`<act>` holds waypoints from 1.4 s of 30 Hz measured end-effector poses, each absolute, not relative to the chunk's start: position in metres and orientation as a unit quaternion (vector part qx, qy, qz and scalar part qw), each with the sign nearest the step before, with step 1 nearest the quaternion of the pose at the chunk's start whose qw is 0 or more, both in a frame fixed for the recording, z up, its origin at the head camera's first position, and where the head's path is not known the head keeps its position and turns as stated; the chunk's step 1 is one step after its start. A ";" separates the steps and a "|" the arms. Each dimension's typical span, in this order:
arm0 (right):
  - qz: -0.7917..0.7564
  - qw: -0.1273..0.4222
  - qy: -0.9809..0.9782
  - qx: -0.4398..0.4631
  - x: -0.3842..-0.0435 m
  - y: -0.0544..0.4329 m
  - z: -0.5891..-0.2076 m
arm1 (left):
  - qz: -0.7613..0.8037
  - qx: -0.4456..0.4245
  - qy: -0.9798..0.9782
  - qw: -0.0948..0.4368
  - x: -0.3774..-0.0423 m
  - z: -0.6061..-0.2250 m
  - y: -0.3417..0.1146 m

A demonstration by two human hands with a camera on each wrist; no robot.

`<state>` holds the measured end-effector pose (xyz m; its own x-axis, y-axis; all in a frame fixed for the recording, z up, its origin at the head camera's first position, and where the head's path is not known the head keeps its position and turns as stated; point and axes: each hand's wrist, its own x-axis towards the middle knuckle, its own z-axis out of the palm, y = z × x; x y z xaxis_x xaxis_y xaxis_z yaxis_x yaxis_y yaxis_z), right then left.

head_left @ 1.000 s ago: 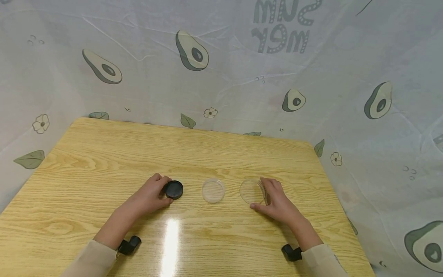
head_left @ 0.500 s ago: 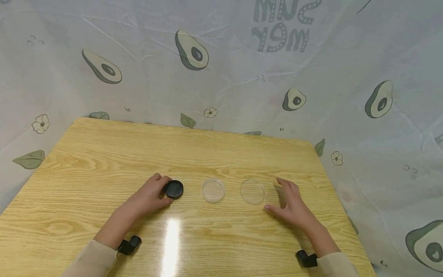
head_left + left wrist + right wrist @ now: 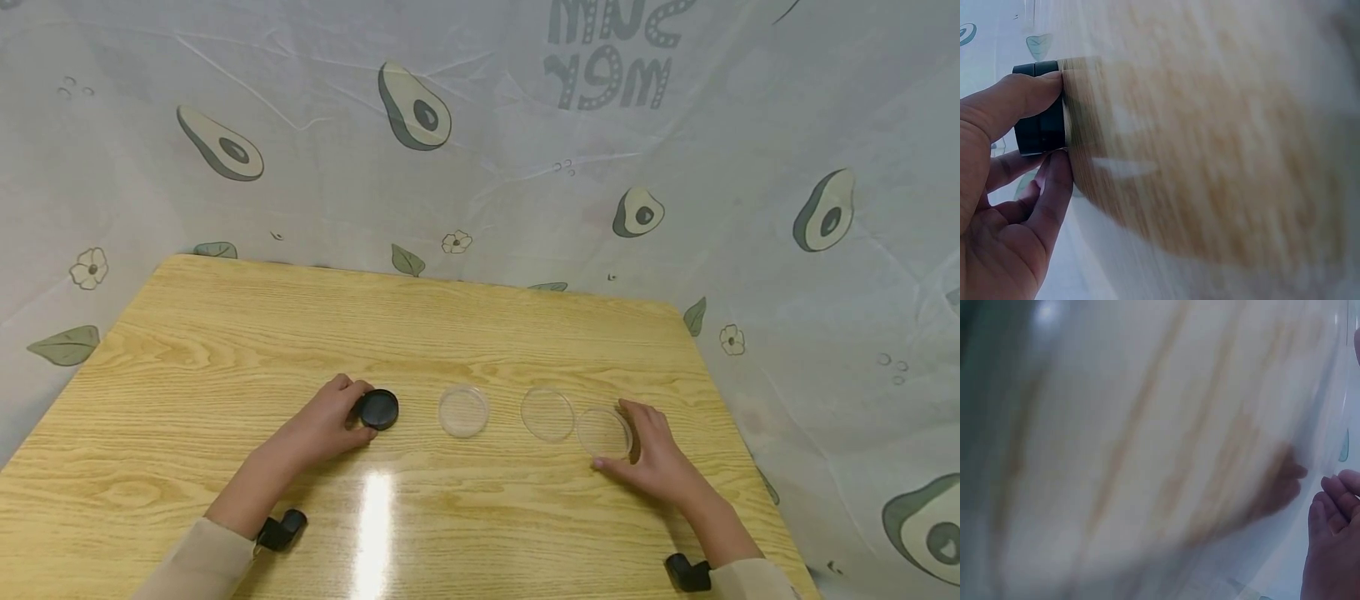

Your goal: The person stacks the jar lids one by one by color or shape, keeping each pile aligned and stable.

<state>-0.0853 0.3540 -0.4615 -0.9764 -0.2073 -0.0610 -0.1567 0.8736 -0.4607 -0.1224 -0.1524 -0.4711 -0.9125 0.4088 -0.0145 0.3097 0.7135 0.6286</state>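
In the head view my left hand [image 3: 333, 421] grips a small black round container [image 3: 379, 409] on the wooden table. The left wrist view shows that container [image 3: 1041, 112] side on, a short cylinder with a seam, the thumb on one side and fingers on the other. My right hand [image 3: 656, 458] is around the right side of a clear round dish [image 3: 603, 432], thumb and fingertips at its rim. In the right wrist view only part of the right hand [image 3: 1338, 531] shows, its fingers lightly bent.
Two more clear round dishes lie flat in the row, one in the middle [image 3: 462, 411] and one [image 3: 547, 414] close beside the right hand's dish. The wooden table [image 3: 420, 333] ends against a pale avocado-print cloth [image 3: 510, 208]. Black wrist mounts sit at both cuffs.
My right hand has moved rightward and slightly nearer, and a further clear dish now shows apart from the one beside it. The left hand and black container have stayed put.
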 end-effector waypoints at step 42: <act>-0.226 0.058 0.966 -0.112 -0.088 0.352 -0.462 | 0.330 0.200 0.920 0.068 -0.121 -0.471 -0.152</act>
<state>-0.0875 0.3517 -0.4624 -0.9681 -0.2433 -0.0605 -0.1911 0.8722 -0.4503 -0.1211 -0.1524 -0.4708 -0.9105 0.4134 0.0060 0.3232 0.7028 0.6338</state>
